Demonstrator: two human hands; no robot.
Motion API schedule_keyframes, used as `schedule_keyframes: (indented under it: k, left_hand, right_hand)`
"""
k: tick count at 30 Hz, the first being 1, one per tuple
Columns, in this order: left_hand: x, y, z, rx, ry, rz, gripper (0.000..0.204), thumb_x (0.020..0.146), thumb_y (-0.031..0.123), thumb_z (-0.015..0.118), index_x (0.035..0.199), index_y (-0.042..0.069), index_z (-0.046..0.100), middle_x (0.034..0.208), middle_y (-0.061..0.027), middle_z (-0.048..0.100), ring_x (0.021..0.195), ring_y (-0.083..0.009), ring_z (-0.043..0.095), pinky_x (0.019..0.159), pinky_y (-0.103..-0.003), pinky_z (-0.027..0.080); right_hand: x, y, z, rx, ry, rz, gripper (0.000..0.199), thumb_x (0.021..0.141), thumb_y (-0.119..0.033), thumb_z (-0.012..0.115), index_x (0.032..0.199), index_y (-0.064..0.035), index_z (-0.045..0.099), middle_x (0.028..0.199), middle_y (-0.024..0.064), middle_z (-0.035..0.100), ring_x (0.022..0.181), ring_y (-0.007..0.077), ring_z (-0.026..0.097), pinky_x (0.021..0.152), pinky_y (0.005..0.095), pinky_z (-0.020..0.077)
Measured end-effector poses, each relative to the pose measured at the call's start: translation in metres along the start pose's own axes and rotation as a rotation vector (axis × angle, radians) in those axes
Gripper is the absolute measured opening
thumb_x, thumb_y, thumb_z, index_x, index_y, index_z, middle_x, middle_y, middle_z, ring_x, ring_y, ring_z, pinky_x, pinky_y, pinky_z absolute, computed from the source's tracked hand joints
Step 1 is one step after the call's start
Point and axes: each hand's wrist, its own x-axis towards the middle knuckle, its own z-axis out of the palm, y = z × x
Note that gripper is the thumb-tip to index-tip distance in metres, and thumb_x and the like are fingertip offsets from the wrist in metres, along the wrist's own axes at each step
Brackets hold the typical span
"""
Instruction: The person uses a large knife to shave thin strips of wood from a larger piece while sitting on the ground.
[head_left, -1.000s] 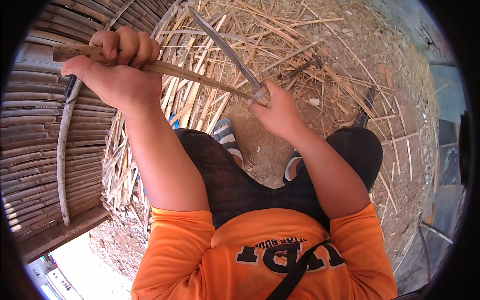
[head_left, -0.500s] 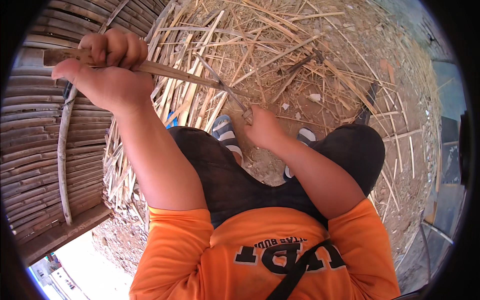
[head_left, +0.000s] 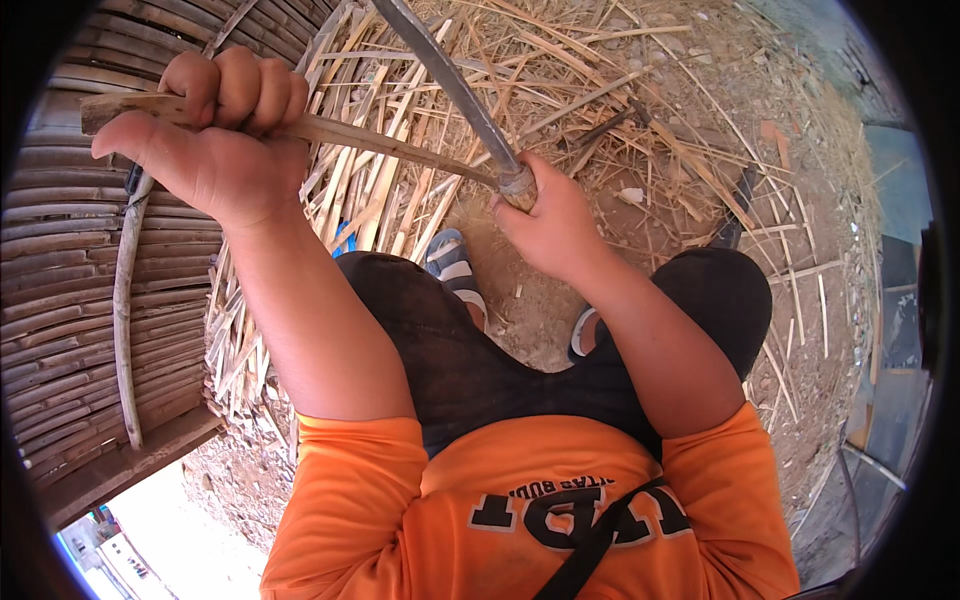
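Note:
My left hand [head_left: 225, 150] is closed around a long wooden stick [head_left: 385, 147], near its thick end. The stick slants down to the right and tapers toward my other hand. In my right hand [head_left: 555, 220] is the handle of a large knife [head_left: 447, 80], its dark blade pointing up and to the left past the top edge of the picture. Close to the knife's handle the blade crosses in front of the stick's thin end; whether they touch, I cannot tell.
Split bamboo strips and shavings [head_left: 400, 190] litter the dirt ground ahead. A slatted bamboo wall [head_left: 70, 290] stands at the left, with a thin pole [head_left: 128, 320] on it. My sandalled feet [head_left: 455, 265] are below my hands. Grey panels [head_left: 900, 300] line the right.
My right hand has moved slightly right and the knife has swung up, its blade now looking larger. My left hand and the stick have hardly moved.

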Motion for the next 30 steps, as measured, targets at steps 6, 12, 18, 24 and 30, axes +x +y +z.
schedule_keyframes:
  k: [6, 12, 18, 24, 30]
  left_hand:
    - [0.0, 0.003, 0.001, 0.086, 0.085, -0.004, 0.083, 0.06, 0.098, 0.052, 0.065, 0.02, 0.022, 0.055, 0.0055, 0.014, 0.053, -0.0109, 0.009, 0.05, -0.031, 0.008]
    - [0.006, -0.003, -0.004, -0.295, -0.233, -0.067, 0.082, 0.065, 0.1, 0.038, 0.065, 0.019, 0.024, 0.053, 0.0057, 0.019, 0.049, -0.0095, 0.011, 0.046, -0.029, 0.01]
    - [0.006, -0.004, -0.007, -0.469, -0.398, -0.122, 0.083, 0.067, 0.101, 0.036, 0.065, 0.018, 0.025, 0.053, 0.0054, 0.018, 0.048, -0.0093, 0.011, 0.046, -0.029, 0.01]
    - [0.004, -0.003, 0.001, -0.097, -0.092, 0.015, 0.084, 0.067, 0.101, 0.035, 0.065, 0.018, 0.028, 0.052, 0.0042, 0.022, 0.047, -0.0096, 0.013, 0.046, -0.029, 0.011]
    - [-0.002, -0.004, 0.013, -0.09, -0.017, 0.034, 0.089, 0.064, 0.106, 0.027, 0.069, 0.016, 0.029, 0.057, 0.0014, 0.024, 0.055, -0.0128, 0.015, 0.052, -0.03, 0.013]
  right_hand:
    - [0.012, 0.076, 0.02, -0.316, -0.183, 0.149, 0.045, 0.08, -0.021, 0.072, 0.116, 0.0036, 0.062, 0.104, 0.0278, 0.069, 0.1, 0.0437, 0.067, 0.087, 0.0475, 0.0531]
    - [0.012, 0.038, -0.001, -0.197, -0.089, 0.075, 0.044, 0.08, -0.017, 0.07, 0.117, 0.0037, 0.062, 0.097, 0.0261, 0.069, 0.089, 0.0419, 0.068, 0.079, 0.0461, 0.0531]
    - [-0.006, 0.0, 0.003, -0.015, -0.084, 0.019, 0.044, 0.08, -0.016, 0.069, 0.117, 0.0049, 0.06, 0.099, 0.0274, 0.069, 0.093, 0.0425, 0.067, 0.082, 0.0464, 0.0529]
    - [0.01, 0.092, 0.032, -0.237, -0.142, 0.198, 0.044, 0.08, -0.018, 0.07, 0.118, 0.0039, 0.061, 0.106, 0.0294, 0.068, 0.101, 0.0442, 0.066, 0.089, 0.0477, 0.0534]
    - [0.009, 0.03, 0.008, -0.065, -0.013, 0.109, 0.041, 0.081, -0.018, 0.07, 0.115, 0.0023, 0.061, 0.1, 0.0286, 0.068, 0.094, 0.0435, 0.067, 0.082, 0.0486, 0.054]
